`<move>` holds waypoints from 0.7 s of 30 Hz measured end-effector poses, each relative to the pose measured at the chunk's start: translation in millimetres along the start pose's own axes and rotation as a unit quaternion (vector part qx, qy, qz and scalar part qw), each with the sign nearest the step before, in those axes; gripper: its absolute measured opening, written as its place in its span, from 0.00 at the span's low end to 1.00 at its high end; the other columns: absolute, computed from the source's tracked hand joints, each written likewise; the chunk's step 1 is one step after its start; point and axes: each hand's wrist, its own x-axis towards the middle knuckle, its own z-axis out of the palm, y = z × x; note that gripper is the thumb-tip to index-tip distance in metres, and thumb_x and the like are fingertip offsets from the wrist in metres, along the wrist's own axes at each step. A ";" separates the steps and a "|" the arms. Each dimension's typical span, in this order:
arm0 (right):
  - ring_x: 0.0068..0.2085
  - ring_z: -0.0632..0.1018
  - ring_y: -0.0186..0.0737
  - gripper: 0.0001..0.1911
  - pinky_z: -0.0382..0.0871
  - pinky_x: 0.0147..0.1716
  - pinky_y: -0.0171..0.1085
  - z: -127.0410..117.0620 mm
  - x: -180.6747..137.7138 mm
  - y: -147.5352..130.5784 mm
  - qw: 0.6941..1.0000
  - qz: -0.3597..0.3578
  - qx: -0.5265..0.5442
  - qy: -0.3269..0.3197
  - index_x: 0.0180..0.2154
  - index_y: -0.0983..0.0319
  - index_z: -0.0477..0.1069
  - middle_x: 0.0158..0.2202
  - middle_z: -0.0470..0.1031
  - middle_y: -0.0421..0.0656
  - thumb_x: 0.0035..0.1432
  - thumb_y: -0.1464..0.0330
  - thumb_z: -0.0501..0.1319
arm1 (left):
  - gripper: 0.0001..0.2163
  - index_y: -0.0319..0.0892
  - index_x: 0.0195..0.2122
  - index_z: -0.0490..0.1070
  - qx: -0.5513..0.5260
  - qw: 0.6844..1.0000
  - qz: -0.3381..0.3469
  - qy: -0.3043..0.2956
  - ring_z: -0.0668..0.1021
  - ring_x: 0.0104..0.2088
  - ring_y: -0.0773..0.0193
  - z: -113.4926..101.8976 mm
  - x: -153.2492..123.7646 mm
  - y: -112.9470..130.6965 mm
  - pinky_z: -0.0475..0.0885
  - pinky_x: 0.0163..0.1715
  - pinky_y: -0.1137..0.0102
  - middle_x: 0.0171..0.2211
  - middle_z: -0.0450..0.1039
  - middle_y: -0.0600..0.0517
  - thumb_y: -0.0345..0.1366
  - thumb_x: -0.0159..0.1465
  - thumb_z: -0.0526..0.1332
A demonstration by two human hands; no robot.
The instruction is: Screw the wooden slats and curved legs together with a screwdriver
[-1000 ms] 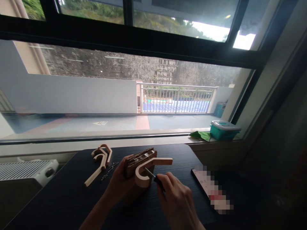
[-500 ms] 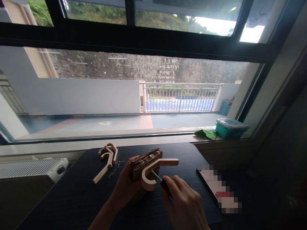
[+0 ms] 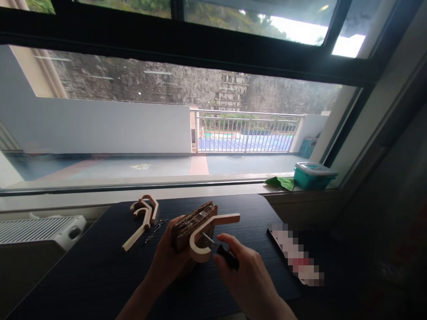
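Note:
My left hand (image 3: 171,255) is wrapped round a thick brown block (image 3: 195,222) with a rough, layered top, holding it tilted above the table. A pale wooden hook (image 3: 199,254) lies against the block's near face, its straight end pointing right. In my right hand (image 3: 245,266) is a screwdriver (image 3: 228,257) with a black handle. Its thin metal shaft reaches inside the hook's curve; the tip's exact contact is hard to make out. The thumb and index finger sit loosely about the handle.
On the dark table (image 3: 110,271), more wooden hooks (image 3: 146,213) lie at the left beside several screws (image 3: 155,232). A partly blurred phone-like slab (image 3: 287,253) lies at the right. A teal box (image 3: 313,176) and green cloth (image 3: 281,182) rest on the windowsill. A radiator (image 3: 43,229) stands left.
The fingers of my right hand have loosened and spread on the screwdriver handle, showing more of it. The whole view has shifted slightly; the block and hook stay together in my left hand.

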 end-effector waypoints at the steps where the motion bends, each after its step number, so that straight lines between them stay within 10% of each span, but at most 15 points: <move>1: 0.27 0.75 0.36 0.18 0.64 0.26 0.33 1.0 -0.4 -0.4 0.999 -0.028 -0.036 0.017 0.46 0.59 0.68 0.30 0.76 0.39 0.50 0.69 0.60 | 0.24 0.44 0.48 0.62 -0.004 1.000 -0.002 0.001 0.77 0.43 0.57 0.0 0.0 0.0 0.74 0.44 0.65 0.44 0.73 0.50 0.31 0.49 0.67; 9: 0.22 0.72 0.33 0.08 0.58 0.21 0.33 15.2 -3.1 6.6 0.946 -0.244 -0.167 0.133 0.35 0.62 0.68 0.26 0.70 0.39 0.58 0.76 0.52 | 0.22 0.44 0.47 0.64 0.016 1.000 0.008 0.008 0.77 0.42 0.57 4.6 2.6 10.2 0.74 0.42 0.65 0.42 0.74 0.50 0.32 0.50 0.66; 14: 0.28 0.74 0.35 0.04 0.63 0.27 0.32 14.6 0.4 8.2 0.995 -0.061 0.052 0.061 0.32 0.63 0.68 0.28 0.73 0.41 0.55 0.71 0.56 | 0.20 0.43 0.45 0.63 0.026 0.999 0.025 -0.010 0.77 0.39 0.61 5.1 3.3 11.7 0.74 0.38 0.68 0.40 0.74 0.51 0.31 0.51 0.65; 17: 0.27 0.72 0.34 0.06 0.63 0.26 0.32 8.2 5.0 7.8 0.968 0.097 0.231 -0.027 0.29 0.63 0.69 0.25 0.71 0.40 0.53 0.67 0.57 | 0.21 0.44 0.46 0.63 0.013 0.999 0.023 -0.025 0.78 0.38 0.61 4.4 1.0 9.6 0.75 0.38 0.69 0.40 0.74 0.52 0.31 0.51 0.65; 21: 0.26 0.69 0.32 0.06 0.62 0.25 0.32 1.9 9.2 5.5 0.961 0.120 0.242 -0.058 0.30 0.63 0.69 0.23 0.69 0.37 0.52 0.67 0.58 | 0.25 0.45 0.49 0.61 -0.012 1.000 0.008 -0.014 0.78 0.41 0.60 4.6 -2.4 3.5 0.75 0.41 0.68 0.43 0.74 0.52 0.30 0.50 0.66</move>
